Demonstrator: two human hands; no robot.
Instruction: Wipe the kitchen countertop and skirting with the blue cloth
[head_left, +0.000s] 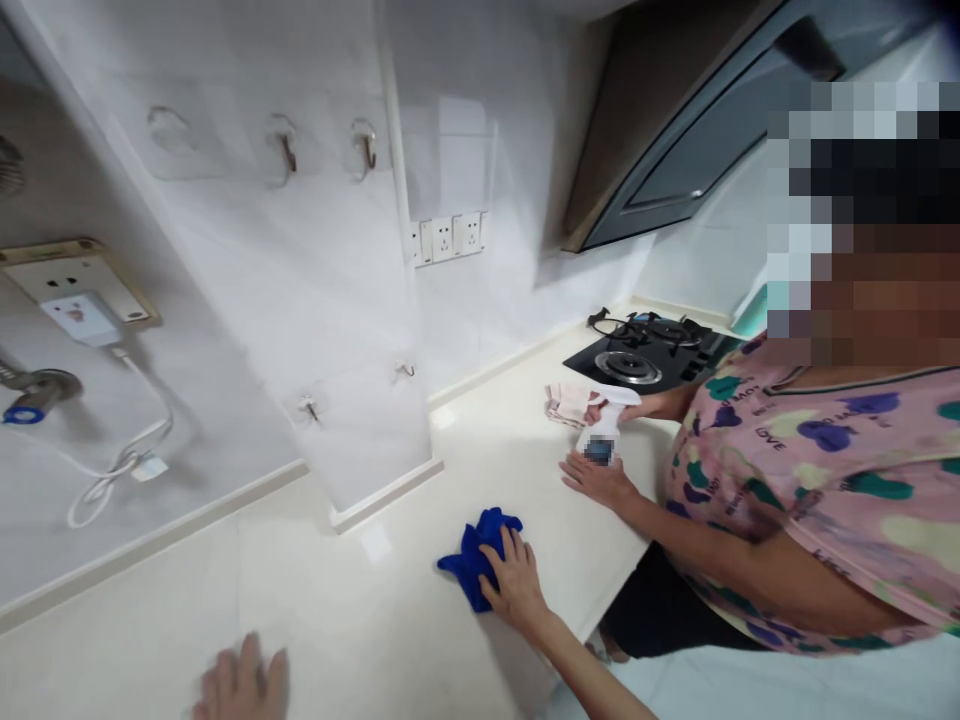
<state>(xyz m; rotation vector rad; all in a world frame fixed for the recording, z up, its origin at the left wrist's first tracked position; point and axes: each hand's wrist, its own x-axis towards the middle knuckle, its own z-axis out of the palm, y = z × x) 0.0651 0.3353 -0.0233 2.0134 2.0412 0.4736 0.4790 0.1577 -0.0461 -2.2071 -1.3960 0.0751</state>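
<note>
The blue cloth (470, 570) lies on the pale, shiny worktop (337, 610), near the edge on the person's right side; it is of a deep, even blue, and its surface looks soft and without shine; it is bunched in uneven folds, with one pointed corner stretching to the left and a rounded, crumpled part at the top; the right hand (519, 590) is laid over its right side, with the fingers bent and a little apart, touching the fabric; whether they pinch it or only press on it, I cannot tell; the left hand (244, 690) is at the lower border of the view, slightly blurred and partly cut off, its fingers moderately spread and holding nothing visible; farther along the same worktop, a co-worker in a patterned pink top (757, 480) has both hands at a white spray bottle (613, 410); just beside it lies a pale pink cloth (566, 402), near the black hob (581, 362).
</note>
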